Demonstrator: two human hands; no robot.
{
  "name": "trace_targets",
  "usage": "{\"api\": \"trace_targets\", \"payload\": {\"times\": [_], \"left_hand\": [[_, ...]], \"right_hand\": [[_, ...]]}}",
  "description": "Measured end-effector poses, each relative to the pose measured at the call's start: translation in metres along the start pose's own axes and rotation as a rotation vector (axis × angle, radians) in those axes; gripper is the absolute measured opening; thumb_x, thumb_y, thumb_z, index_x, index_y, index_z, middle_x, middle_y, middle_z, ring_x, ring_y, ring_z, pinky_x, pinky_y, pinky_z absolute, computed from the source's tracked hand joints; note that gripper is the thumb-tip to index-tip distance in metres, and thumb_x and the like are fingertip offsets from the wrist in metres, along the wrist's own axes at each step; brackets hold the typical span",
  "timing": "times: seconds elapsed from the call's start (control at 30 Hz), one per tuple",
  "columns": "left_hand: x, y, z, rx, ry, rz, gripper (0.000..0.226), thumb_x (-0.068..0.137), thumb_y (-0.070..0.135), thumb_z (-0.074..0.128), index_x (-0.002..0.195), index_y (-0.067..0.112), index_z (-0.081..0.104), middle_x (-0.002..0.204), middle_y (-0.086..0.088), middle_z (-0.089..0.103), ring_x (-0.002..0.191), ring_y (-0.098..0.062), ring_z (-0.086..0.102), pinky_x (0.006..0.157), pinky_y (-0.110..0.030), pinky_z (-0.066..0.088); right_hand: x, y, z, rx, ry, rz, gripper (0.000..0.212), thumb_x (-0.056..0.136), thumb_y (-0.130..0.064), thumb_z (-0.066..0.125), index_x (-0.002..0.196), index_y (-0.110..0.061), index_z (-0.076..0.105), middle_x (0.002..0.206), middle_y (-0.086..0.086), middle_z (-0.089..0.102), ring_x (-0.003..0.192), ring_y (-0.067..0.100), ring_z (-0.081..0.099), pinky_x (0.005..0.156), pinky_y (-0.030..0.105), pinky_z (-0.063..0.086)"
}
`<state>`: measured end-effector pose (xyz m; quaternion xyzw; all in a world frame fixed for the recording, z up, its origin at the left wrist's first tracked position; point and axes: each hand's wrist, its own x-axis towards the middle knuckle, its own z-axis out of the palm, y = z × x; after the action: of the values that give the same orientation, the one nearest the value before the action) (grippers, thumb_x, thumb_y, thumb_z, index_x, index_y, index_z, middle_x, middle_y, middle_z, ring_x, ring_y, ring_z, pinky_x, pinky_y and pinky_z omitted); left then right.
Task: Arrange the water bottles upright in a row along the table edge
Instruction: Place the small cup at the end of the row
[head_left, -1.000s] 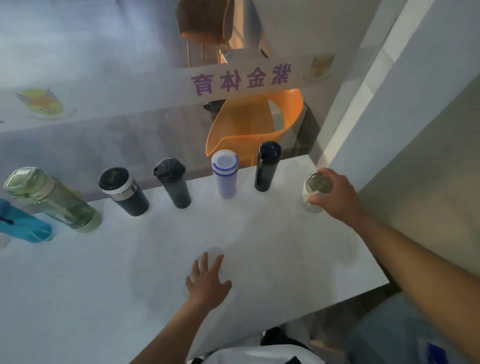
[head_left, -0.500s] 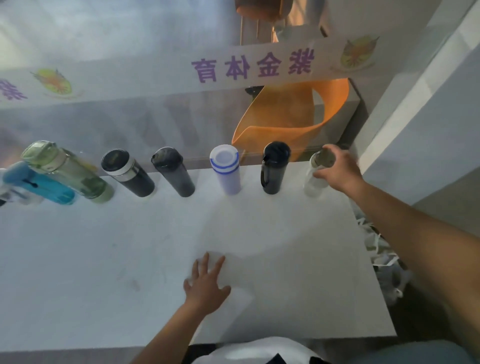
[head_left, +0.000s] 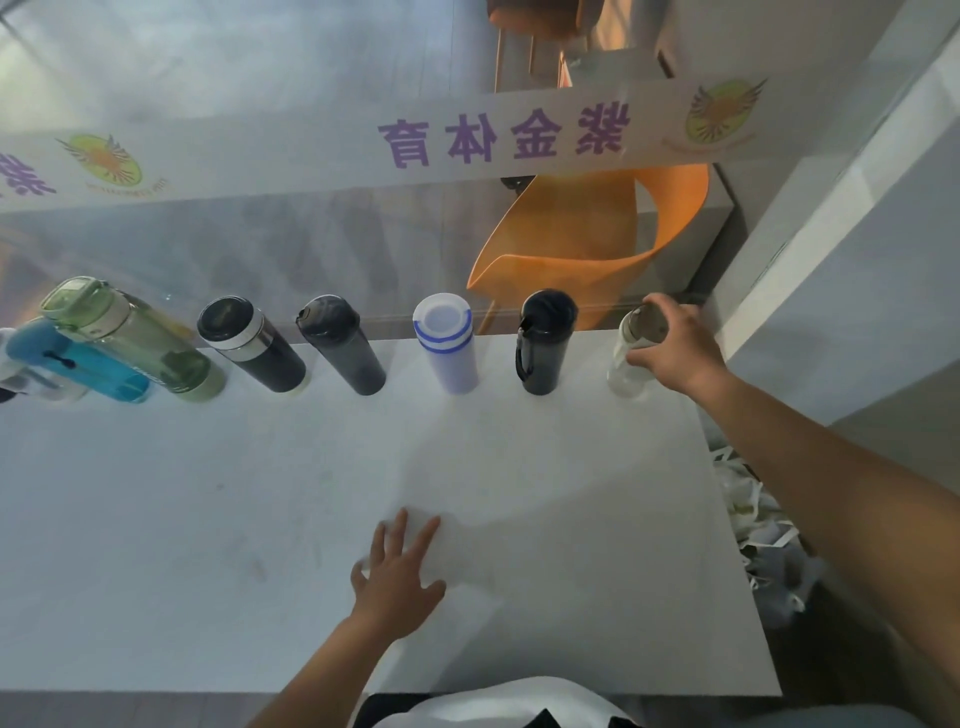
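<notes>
Several bottles stand upright in a row along the far edge of the white table (head_left: 519, 467). From the left: a blue bottle (head_left: 78, 366), a green clear bottle (head_left: 135, 340), a black flask with a silver band (head_left: 252, 345), a dark bottle (head_left: 343, 345), a white bottle with blue rings (head_left: 449, 345), and a black bottle with a strap (head_left: 543, 345). At the far right corner, my right hand (head_left: 670, 345) grips the lid of a clear bottle (head_left: 626, 371) that stands on the table. My left hand (head_left: 397, 577) lies flat on the table, fingers spread, holding nothing.
A glass pane with a white banner (head_left: 498, 135) of purple characters stands right behind the row. An orange chair (head_left: 582, 234) shows through it. White crumpled paper scraps (head_left: 758, 530) lie on the floor past the table's right edge. A white wall (head_left: 857, 249) rises at the right.
My right hand has carried the clear bottle from the right side of the table to the far edge, in line with the row. My left hand has stayed flat in place.
</notes>
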<state>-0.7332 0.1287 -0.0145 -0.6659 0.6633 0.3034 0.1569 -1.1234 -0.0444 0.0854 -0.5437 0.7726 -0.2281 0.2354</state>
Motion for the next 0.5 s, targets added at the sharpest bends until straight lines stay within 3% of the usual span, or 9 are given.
{"api": "trace_targets", "payload": {"times": [0.17,0.5], "left_hand": [[-0.002,0.0,0.0,0.009,-0.007,0.003,0.079,0.09,0.049,0.053,0.149,0.054,0.0,0.162,0.01,-0.018,0.15,-0.021,-0.015,0.117,-0.054,0.012],[-0.001,-0.004,-0.002,-0.004,-0.012,0.02,0.076,0.09,0.051,0.052,0.148,0.054,0.003,0.162,0.011,-0.016,0.15,-0.019,-0.013,0.117,-0.055,0.014]], "right_hand": [[-0.001,0.002,-0.002,0.027,-0.016,-0.017,0.078,0.07,-0.018,0.079,0.138,-0.027,0.043,0.138,0.011,0.04,0.116,0.031,0.049,0.095,0.035,0.043],[-0.003,0.012,-0.006,0.083,-0.055,-0.075,0.075,0.075,-0.011,0.074,0.141,-0.029,0.043,0.144,0.008,0.034,0.126,0.028,0.044,0.1,0.03,0.035]]}}
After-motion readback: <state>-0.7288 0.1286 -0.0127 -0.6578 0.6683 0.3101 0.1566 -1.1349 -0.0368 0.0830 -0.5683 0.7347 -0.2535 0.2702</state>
